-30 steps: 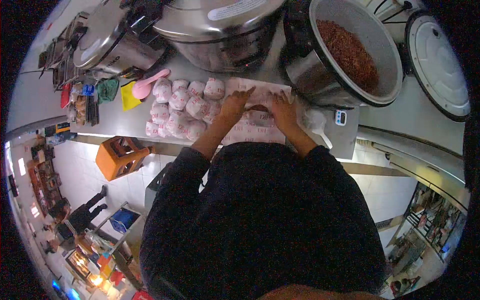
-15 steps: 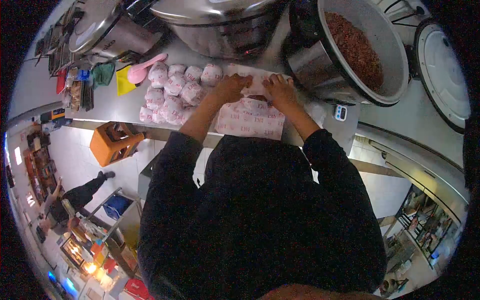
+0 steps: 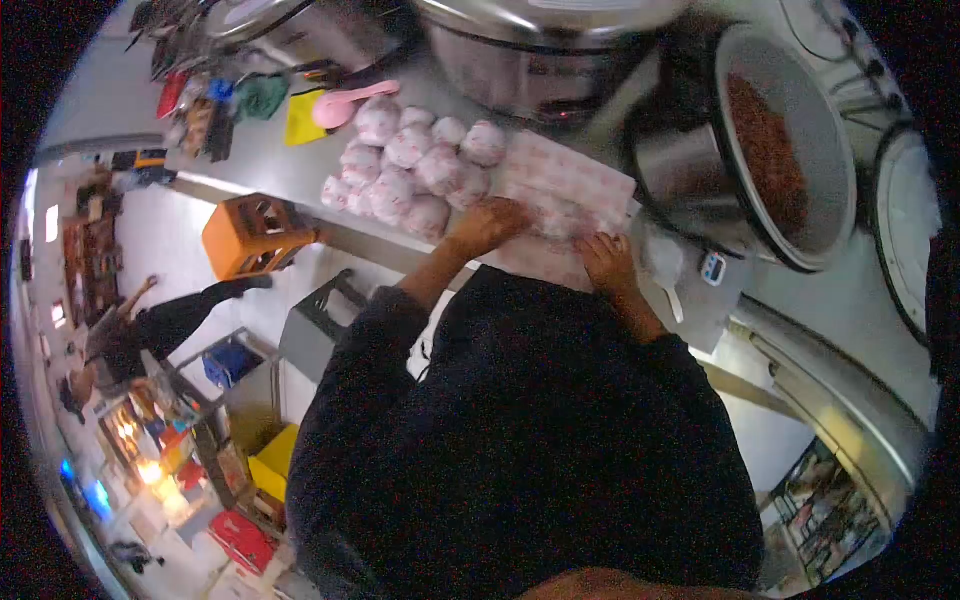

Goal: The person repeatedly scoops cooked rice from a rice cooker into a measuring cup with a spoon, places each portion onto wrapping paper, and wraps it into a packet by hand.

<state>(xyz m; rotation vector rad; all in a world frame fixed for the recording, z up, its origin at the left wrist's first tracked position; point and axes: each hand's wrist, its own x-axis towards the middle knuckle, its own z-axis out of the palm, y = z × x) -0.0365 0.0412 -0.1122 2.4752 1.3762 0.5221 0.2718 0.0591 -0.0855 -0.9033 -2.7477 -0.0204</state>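
Note:
Printed wrapping paper [image 3: 568,170] in pink and white lies on the counter in front of me. Part of it is folded into a roughly rounded bundle [image 3: 553,216], its contents hidden. My left hand [image 3: 492,226] has its fingers curled over the bundle's left end. At the right end, my right hand [image 3: 609,268] presses bent fingers on the paper's edge. Both hands are slightly blurred. Left of the paper sits a pile of wrapped balls [image 3: 410,170] in the same print. A white scoop [image 3: 664,262] lies right of my right hand.
An open cooker [image 3: 790,150] of reddish-brown grain stands at the right, beside a small timer [image 3: 714,268]. A closed steel cooker [image 3: 545,75] is behind the paper. A pink scoop [image 3: 345,102] lies behind the pile. An orange stool [image 3: 250,238] and another person [image 3: 165,325] are at the left.
Both hands have come from the paper's far part toward me, and the dark filling seen before is now covered by folded paper. The view has turned, bringing the white scoop into sight.

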